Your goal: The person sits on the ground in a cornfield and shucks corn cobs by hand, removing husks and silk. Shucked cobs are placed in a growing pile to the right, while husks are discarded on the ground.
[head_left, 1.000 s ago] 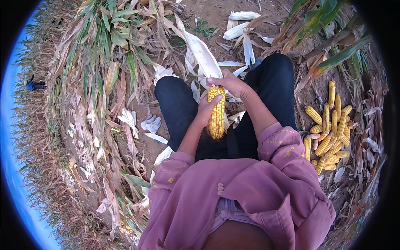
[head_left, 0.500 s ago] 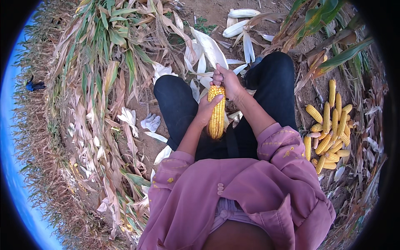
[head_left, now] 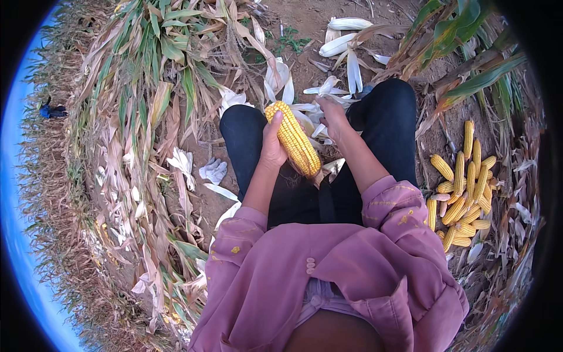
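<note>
A single head-worn fisheye view looks steeply down from close above the person's chest and lap, facing the ground (head_left: 434, 146) ahead; straight lines bend toward the dark round rim, with sky at the left edge.

To our right we see a pile of husked yellow cobs (head_left: 460, 193) lying on the bare ground (head_left: 305, 17). To our left stands a thick mass of dry maize stalks (head_left: 141, 117) with green and brown leaves. Pale stripped husks (head_left: 346, 41) lie scattered ahead of us, and a few more white husk scraps (head_left: 212, 170) lie near the stalks.
</note>
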